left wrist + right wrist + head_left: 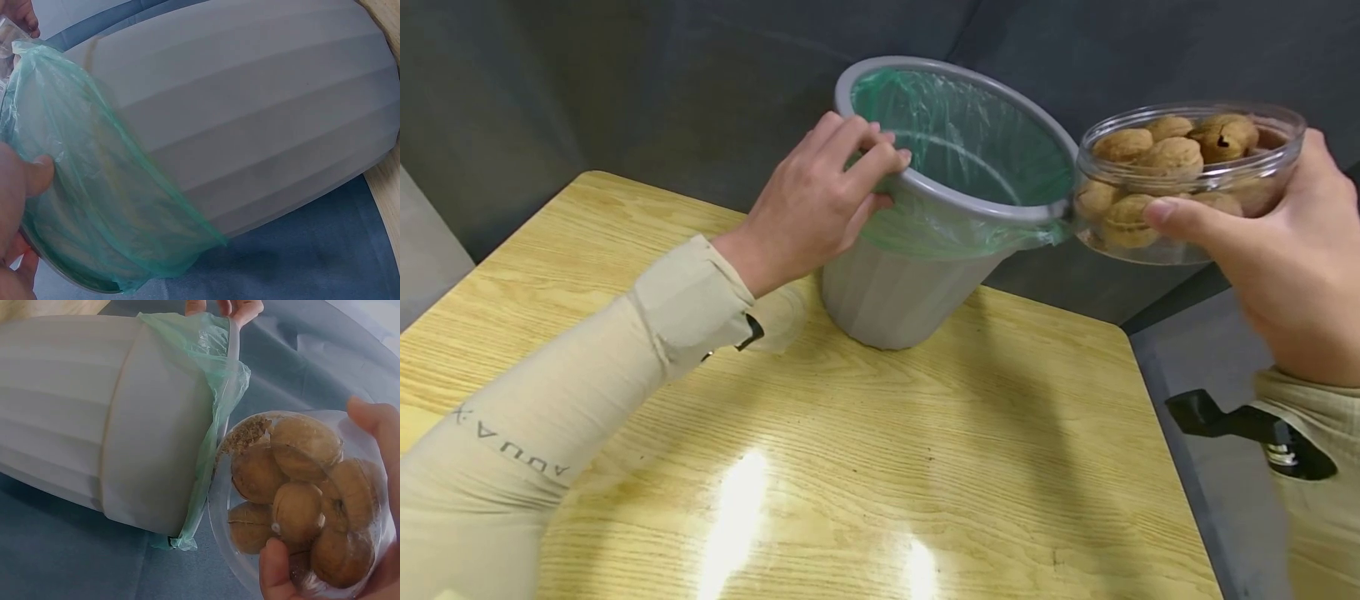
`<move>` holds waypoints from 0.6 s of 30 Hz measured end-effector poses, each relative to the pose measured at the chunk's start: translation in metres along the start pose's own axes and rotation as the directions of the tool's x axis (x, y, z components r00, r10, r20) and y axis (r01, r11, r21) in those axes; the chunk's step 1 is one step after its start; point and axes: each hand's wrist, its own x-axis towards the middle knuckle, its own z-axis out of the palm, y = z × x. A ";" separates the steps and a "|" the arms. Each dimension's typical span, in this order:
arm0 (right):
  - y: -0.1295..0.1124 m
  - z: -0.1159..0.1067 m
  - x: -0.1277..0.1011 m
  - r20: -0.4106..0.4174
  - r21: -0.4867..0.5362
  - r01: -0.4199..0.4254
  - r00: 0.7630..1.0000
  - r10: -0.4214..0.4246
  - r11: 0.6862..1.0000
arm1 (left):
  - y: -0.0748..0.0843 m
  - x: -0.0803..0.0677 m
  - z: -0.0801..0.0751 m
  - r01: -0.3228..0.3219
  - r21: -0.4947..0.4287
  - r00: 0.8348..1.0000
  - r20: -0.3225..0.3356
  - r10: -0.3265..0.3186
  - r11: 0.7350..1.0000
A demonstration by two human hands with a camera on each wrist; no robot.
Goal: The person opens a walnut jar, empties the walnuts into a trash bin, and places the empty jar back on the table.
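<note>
A grey ribbed waste bin (895, 292) (250, 106) (94, 412) lined with a green plastic bag (970, 150) (94, 187) (212, 375) stands at the far edge of a wooden table (850, 467). My left hand (820, 200) grips the bin's near-left rim, fingers curled over the edge. My right hand (1285, 250) holds a clear round plastic tub (1187, 179) (300, 500) of walnuts, lidless, level with the bin's right rim and touching it. The bin looks empty inside.
Behind the table is a dark grey sofa-like surface (587, 83). The table's right edge runs near my right sleeve, with grey floor (1202, 358) beyond. A black camera mount (1247, 425) sits on my right wrist.
</note>
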 end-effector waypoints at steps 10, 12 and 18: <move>-0.002 -0.003 0.005 -0.015 0.005 -0.019 1.000 0.019 1.000 | 0.001 0.001 -0.001 0.000 -0.003 1.000 0.000 0.000 1.000; -0.003 -0.002 0.005 -0.029 -0.042 -0.032 0.999 0.031 0.999 | 0.001 0.001 -0.001 -0.001 -0.002 1.000 0.002 0.001 1.000; -0.006 -0.002 0.003 -0.066 -0.227 -0.070 0.996 0.057 0.971 | 0.001 0.001 -0.002 0.000 0.005 1.000 0.015 0.000 1.000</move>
